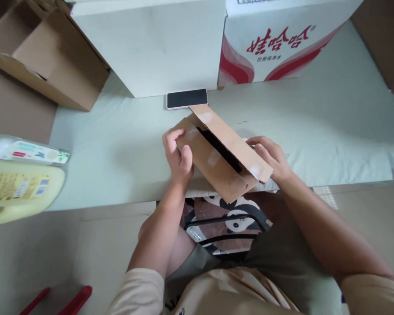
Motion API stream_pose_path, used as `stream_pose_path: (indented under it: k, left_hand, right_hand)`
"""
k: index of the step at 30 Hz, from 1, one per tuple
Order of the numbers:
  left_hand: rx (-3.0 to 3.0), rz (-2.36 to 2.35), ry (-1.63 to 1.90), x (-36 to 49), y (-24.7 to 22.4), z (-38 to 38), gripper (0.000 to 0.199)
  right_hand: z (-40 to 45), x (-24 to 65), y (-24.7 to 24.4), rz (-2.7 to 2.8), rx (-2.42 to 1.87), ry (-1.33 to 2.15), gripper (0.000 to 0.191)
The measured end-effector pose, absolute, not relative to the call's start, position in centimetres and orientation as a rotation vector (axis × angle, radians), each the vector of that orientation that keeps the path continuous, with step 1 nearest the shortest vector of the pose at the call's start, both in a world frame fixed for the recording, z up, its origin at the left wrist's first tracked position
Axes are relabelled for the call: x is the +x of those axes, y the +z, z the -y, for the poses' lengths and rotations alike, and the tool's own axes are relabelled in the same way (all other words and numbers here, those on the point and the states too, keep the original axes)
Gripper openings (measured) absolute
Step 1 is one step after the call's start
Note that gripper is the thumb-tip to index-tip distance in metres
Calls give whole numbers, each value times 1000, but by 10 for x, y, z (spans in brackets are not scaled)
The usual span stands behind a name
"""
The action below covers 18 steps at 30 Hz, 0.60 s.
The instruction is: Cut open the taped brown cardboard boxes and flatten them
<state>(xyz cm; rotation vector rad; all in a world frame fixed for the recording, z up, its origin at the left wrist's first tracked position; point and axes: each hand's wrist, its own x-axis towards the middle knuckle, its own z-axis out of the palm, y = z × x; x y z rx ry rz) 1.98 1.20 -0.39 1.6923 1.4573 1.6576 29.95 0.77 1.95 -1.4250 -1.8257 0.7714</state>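
A small brown cardboard box (210, 159) tilts over the front edge of the cloth-covered table, its long flap partly raised above a dark gap. Whitish tape marks show on the flap and the front side. My left hand (179, 153) grips the box's left end, thumb toward the near side and fingers curled over the corner. On the opposite side, my right hand (271, 155) holds the box near the flap's right end, with some fingers hidden behind it. Just beyond the box lies a phone (187, 99) with a dark screen. What is inside the box cannot be made out.
A large white carton (151, 48) and a white carton with red lettering (282, 48) stand at the back. An open brown cardboard box (62, 57) is at back left. A yellow jug (22, 188) and a clear bottle (29, 149) are at the left edge.
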Motion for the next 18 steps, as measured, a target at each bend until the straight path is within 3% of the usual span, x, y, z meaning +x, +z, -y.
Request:
stream_pose_path:
  k: [9, 14, 18]
  left_hand:
    - [1682, -1466, 1743, 0, -7, 0, 49]
    - [1681, -1638, 1690, -9, -1, 2, 48]
    - [1366, -1627, 1541, -8, 7, -1, 21]
  right_hand:
    - [9, 290, 21, 1798, -1324, 1285, 64]
    - [10, 290, 13, 1743, -1321, 1395, 76]
    - [11, 289, 11, 1607, -1253, 1395, 76]
